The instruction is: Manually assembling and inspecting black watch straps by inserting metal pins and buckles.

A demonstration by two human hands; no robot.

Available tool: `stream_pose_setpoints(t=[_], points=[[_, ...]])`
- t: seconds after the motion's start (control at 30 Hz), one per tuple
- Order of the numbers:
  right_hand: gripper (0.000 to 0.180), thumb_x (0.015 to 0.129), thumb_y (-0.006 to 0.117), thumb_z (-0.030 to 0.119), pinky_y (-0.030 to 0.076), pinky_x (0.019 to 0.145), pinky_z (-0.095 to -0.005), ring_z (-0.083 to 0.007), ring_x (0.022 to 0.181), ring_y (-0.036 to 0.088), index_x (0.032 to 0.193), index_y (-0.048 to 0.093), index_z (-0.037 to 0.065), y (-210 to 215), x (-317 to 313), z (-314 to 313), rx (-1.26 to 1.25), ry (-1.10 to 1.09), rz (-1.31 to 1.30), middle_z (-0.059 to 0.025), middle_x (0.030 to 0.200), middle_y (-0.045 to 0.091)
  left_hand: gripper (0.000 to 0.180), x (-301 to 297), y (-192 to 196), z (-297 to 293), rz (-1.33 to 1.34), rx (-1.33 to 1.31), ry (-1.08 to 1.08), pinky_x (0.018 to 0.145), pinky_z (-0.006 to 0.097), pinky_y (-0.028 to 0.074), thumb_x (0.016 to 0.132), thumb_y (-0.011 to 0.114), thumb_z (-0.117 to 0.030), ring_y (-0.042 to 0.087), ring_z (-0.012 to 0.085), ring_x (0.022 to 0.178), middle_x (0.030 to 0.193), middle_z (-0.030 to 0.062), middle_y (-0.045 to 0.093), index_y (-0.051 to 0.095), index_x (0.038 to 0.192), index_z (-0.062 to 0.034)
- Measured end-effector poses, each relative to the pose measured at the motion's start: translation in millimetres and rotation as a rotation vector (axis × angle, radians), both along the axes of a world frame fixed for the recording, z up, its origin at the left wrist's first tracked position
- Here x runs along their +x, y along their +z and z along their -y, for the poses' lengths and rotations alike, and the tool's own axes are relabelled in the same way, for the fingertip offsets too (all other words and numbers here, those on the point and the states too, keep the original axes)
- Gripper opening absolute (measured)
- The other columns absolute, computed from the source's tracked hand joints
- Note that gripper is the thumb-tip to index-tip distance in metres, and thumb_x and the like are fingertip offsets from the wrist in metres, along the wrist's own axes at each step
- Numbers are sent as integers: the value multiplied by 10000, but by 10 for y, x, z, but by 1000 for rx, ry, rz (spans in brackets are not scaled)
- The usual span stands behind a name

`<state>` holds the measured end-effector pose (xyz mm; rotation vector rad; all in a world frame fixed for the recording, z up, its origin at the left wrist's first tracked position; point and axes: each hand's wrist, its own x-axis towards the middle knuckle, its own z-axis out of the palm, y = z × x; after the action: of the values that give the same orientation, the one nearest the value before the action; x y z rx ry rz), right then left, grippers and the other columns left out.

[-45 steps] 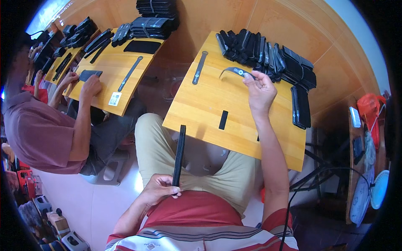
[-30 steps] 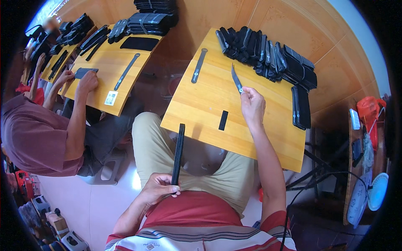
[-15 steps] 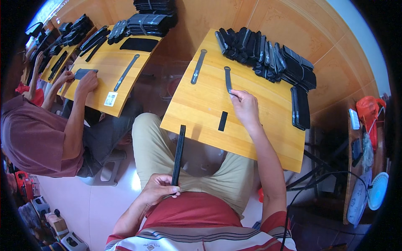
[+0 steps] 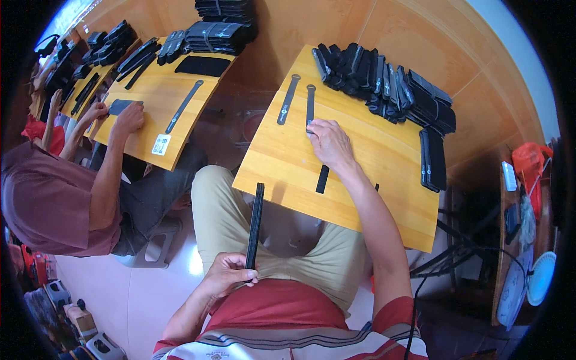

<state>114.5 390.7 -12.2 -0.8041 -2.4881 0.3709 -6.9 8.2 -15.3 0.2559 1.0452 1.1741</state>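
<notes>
Over my lap, my left hand (image 4: 229, 276) is closed around the lower end of a narrow stack of black straps (image 4: 255, 222), which stands nearly upright. On the wooden table, my right hand (image 4: 331, 144) pinches the near end of a grey strap (image 4: 310, 103) that has a loop at its far end. Left of it lies a similar grey strap (image 4: 288, 99), roughly parallel. A short black strip (image 4: 322, 180) rests on the wood, partly covered by my right wrist. The tip of another black piece (image 4: 377, 188) shows beside my forearm.
Bundled black and grey straps (image 4: 384, 84) line the far edge of my table (image 4: 270, 162). Black straps (image 4: 432, 159) lie at its right edge. To the left, a co-worker (image 4: 66, 198) handles a grey piece (image 4: 125, 107) at another table. A shelf (image 4: 499, 258) stands at right.
My right hand has moved left with the grey strap, which now lies straighter and closer to the other grey strap. My left hand still holds the stack.
</notes>
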Motion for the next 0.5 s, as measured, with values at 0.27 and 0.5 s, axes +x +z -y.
stream_pose_setpoints(t=[0.27,0.5], points=[[371,901,651,304,455,1001,-407,-318,1185,549,1100,704,-5,162,-130,-6,70,-23,143,-156,1262,619,152,-10,-42,-26,8,14,4,653,275,579,840,734,2,698,179,737,835,130,706,680,975,44],[373,932,605,303,432,1026,-422,-327,1187,543,1120,698,-5,148,-215,-59,75,-27,160,-159,1264,616,156,-8,-53,-44,-5,5,-8,661,276,582,831,745,-4,698,175,737,836,126,706,682,968,39]])
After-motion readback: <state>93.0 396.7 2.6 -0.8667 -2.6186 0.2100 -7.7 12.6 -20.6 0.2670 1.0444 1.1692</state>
